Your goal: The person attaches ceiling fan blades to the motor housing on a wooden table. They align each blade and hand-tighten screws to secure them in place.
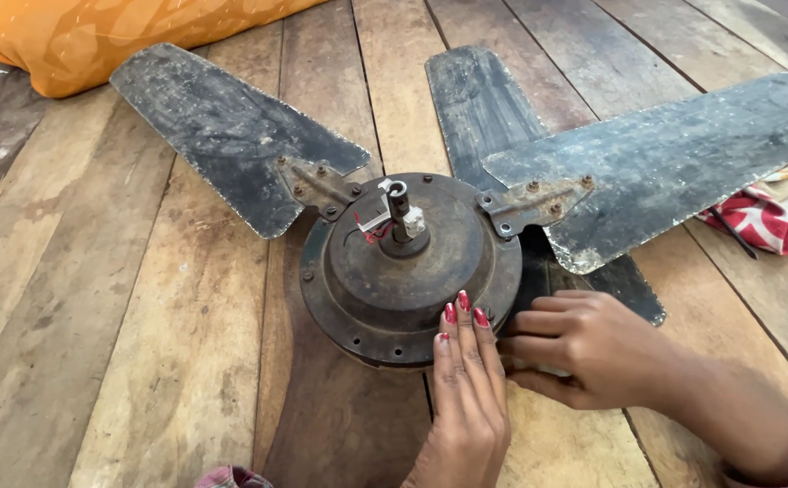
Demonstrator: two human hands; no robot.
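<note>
An old, rusty ceiling fan lies on a plank floor. Its round motor housing (385,280) sits in the middle, with a short shaft and red wires (398,217) on top. Two dirty dark blades (231,136) (674,154) are bolted on by metal brackets (529,203). A third blade (480,104) lies under the right one and passes beneath the housing. My left hand (464,389) rests flat, its fingertips on the housing's near rim. My right hand (592,348) is curled against the housing's lower right edge, by the third blade's end; what its fingers grip is hidden.
An orange cushion (114,36) lies at the top left. A red and white cloth (773,217) with a thin dark stick sits at the right edge under the blade tip. The wooden planks (96,343) have wide gaps.
</note>
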